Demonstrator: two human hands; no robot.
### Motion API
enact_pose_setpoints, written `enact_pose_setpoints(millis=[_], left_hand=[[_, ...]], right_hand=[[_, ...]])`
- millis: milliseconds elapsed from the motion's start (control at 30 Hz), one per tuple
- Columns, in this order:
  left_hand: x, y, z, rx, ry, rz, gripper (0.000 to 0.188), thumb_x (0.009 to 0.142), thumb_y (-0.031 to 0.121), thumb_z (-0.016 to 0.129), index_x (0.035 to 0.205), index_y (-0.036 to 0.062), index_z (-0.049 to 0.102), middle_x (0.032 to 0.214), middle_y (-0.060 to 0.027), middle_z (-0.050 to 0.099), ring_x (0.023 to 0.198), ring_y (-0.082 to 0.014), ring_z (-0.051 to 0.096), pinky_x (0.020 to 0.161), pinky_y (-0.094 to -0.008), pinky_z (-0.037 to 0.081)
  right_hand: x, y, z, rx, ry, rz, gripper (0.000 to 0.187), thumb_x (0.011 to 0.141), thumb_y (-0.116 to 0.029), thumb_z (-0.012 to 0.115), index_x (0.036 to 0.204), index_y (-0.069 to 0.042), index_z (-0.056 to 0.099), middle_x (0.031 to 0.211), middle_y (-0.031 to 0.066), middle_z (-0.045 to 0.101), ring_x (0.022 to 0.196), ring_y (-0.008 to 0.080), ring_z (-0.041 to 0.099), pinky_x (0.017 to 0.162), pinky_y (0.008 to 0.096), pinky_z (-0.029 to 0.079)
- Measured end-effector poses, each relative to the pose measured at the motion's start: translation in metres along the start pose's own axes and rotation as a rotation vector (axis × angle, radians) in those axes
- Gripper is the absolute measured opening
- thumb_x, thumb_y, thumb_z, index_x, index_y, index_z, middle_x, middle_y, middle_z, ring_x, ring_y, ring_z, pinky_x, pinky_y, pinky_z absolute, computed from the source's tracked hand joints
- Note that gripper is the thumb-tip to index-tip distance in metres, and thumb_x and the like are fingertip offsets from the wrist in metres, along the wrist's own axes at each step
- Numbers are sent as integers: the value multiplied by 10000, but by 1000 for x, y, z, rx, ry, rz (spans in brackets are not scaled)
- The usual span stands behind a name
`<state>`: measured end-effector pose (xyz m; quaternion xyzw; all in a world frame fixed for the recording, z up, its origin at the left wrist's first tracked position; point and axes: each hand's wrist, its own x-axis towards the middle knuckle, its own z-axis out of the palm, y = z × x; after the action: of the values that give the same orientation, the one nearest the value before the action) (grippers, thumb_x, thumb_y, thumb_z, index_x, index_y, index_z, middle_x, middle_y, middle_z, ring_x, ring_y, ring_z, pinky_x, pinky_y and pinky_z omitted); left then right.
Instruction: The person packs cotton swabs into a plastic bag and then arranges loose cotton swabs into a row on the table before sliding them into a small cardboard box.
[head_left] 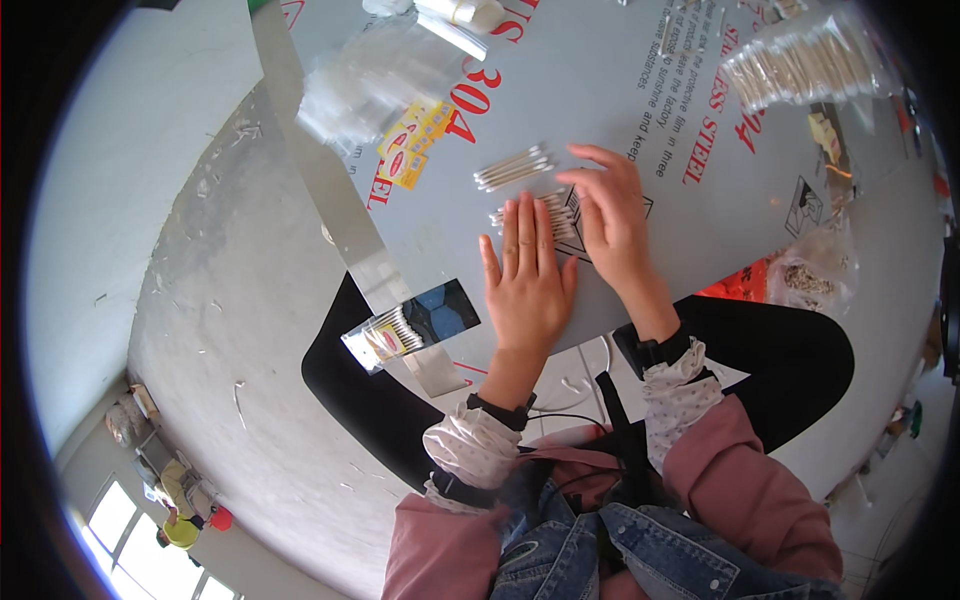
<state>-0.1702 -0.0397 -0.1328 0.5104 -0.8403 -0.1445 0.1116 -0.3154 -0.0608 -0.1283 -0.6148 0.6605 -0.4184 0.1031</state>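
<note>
Swabs (553,213) lie in a small pile on the steel sheet (700,110), under both hands. Left hand (527,275) flat, fingers together, pressing the pile; right hand (610,215) spread over it, gripping nothing. A second bundle (513,167) lies just beside.

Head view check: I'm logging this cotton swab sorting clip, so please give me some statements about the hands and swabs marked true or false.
1. Both bare hands lie flat on the grey metal sheet. True.
2. The left hand holds a pair of scissors. False: it holds nothing, palm down beside a row of white-tipped cotton swabs.
3. A separate small bundle of cotton swabs lies beyond the hands. True.
4. The right hand rests in the clear bag of swabs. False: that bag lies far off, untouched.
</note>
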Motion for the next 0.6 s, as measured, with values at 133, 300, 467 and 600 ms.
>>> enact_pose_setpoints(millis=[133, 300, 467, 600], left_hand=[[-15, 6, -1, -18, -16, -23, 686, 958, 332, 511, 1544, 26, 333, 1616, -143, 316, 1517, -284, 256, 1218, -534, 125], [-16, 6, -4, 17, 9, -22, 694, 942, 308, 519, 1542, 10, 333, 1617, -151, 313, 1519, -273, 255, 1220, -512, 144], [-3, -6, -18, -805, 294, -147, 614, 990, 200, 419, 1551, -6, 275, 1591, -223, 321, 1496, -358, 272, 1222, -500, 153], [23, -21, -30, -1246, 485, -371, 484, 1029, 194, 345, 1462, -20, 380, 1472, -218, 464, 1400, -291, 424, 1184, -452, 298]], right_hand=[[-8, -16, 13, 741, 229, 362, 171, 1049, -113, 485, 1152, -10, 575, 1258, 128, 589, 1172, 248, 590, 1024, 398, 469], [-16, -35, 28, 820, 160, 381, 326, 1098, -233, 393, 1192, 45, 534, 1254, 169, 596, 1181, 257, 612, 1061, 399, 478], [-16, -33, 29, 855, 185, 413, 258, 1088, -192, 425, 1192, 2, 559, 1186, 106, 619, 1136, 195, 611, 1010, 330, 462], [-9, -37, 32, 620, 80, 357, 164, 1006, 3, 507, 1159, -14, 564, 1107, 100, 631, 1037, 197, 640, 889, 323, 508]])
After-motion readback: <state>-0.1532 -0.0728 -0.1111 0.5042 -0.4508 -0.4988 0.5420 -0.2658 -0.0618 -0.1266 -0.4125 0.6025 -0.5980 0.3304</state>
